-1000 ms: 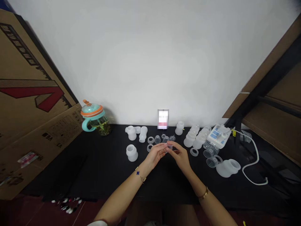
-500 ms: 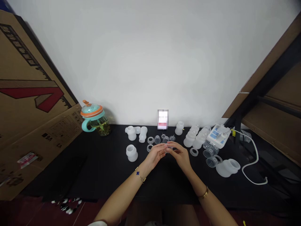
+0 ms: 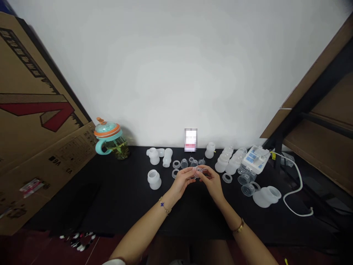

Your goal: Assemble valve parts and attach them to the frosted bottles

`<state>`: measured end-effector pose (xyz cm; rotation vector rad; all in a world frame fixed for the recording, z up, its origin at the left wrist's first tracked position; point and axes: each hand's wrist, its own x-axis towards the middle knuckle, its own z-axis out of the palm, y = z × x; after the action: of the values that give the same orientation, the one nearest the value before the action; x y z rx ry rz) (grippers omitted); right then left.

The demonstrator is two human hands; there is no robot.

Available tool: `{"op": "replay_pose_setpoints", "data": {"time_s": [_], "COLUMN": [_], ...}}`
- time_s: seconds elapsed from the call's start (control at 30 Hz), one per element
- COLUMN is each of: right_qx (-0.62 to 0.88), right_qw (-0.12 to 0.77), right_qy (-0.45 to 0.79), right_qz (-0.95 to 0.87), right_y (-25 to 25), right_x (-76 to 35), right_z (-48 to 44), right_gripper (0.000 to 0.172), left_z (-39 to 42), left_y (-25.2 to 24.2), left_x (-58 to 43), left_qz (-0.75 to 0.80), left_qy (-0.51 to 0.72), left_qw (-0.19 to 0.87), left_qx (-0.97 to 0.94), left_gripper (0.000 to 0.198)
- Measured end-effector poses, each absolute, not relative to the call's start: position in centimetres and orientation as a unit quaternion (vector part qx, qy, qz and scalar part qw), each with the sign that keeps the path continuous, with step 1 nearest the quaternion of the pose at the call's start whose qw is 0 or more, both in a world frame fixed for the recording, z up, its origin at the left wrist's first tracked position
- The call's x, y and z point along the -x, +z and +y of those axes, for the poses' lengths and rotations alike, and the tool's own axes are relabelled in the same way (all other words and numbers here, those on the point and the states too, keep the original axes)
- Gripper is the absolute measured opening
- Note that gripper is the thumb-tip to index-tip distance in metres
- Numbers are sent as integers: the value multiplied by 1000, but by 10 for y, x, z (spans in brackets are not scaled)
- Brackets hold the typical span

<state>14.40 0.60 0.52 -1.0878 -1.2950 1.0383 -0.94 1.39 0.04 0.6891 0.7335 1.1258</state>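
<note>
Part (image 3: 198, 170): small, translucent, held between both hands, nearer than the clear cups (image 3: 184, 164).
Left hand (image 3: 181, 182): left side pinched by fingertips.
Right hand (image 3: 212, 183): right side pinched, thumb and fingers.
White jar (image 3: 154, 180): set upright, left.

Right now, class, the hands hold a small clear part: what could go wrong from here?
The small clear part in the hands might slip and get lost among the similar clear cups just beyond. The frosted bottle at right, tipped on its side, might roll if bumped. The loose white cord could be snagged by a passing arm.
</note>
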Motion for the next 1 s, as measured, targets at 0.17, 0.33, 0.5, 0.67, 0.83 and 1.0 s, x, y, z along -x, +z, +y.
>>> {"op": "replay_pose_setpoints", "data": {"time_s": [0.17, 0.33, 0.5, 0.67, 0.83, 1.0], "right_qx": [434, 409, 414, 415, 414, 408], "right_qw": [536, 534, 548, 558, 567, 579], "right_qy": [462, 489, 485, 486, 489, 492], "right_qz": [-558, -555, -541, -530, -518, -506], "right_y": [4, 3, 4, 3, 2, 2], "right_x": [-144, -145, -146, -147, -148, -148], "right_z": [6, 6, 6, 7, 8, 9], "right_gripper": [36, 36, 32, 23, 23, 18], "left_z": [16, 18, 18, 15, 13, 13], "left_y": [3, -2, -4, -1, 2, 2], "left_x": [10, 10, 11, 11, 11, 11], "left_qz": [315, 313, 306, 300, 304, 302], "left_qy": [521, 507, 505, 494, 495, 494], "left_qw": [751, 765, 762, 758, 748, 747], "left_qx": [-256, -243, -264, -303, -320, -326], "left_gripper": [27, 25, 27, 29, 32, 33]}}
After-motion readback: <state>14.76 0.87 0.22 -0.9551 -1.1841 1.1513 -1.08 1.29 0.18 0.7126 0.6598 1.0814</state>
